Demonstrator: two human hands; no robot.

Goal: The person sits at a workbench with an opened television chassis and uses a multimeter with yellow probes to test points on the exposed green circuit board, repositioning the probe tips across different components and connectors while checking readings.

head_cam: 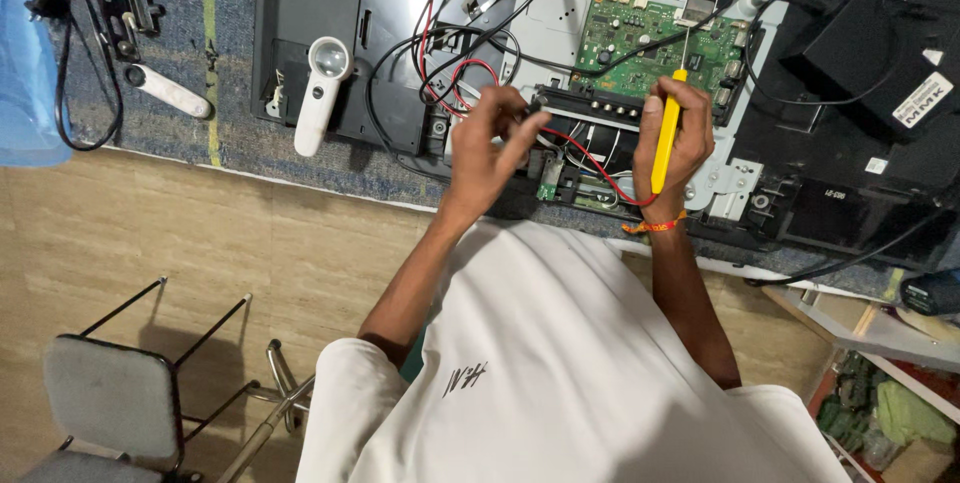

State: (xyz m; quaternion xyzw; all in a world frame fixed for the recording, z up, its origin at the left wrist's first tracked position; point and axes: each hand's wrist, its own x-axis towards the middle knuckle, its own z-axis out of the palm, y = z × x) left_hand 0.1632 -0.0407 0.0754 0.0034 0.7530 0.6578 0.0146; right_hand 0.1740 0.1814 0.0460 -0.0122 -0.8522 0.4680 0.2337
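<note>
Left grip (pixel 492 138) is pinched shut on the end of a black bar (pixel 585 111) lying along the lower edge of the green circuit board (pixel 655 43), with red and black wires (pixel 455 68) looping just beside the fingers. Further left on the desk (pixel 240 143), a white handheld magnifier (pixel 322 91) rests on the dark back panel (pixel 310 13), and a smaller white-handled tool (pixel 165 89) lies well apart from it. Right grip (pixel 672 138) is closed around a yellow-handled screwdriver (pixel 666 133), held upright with its thin shaft touching the circuit board. An orange band (pixel 652 227) circles that wrist. At lower left stands a grey chair (pixel 100 398) on the floor.
</note>
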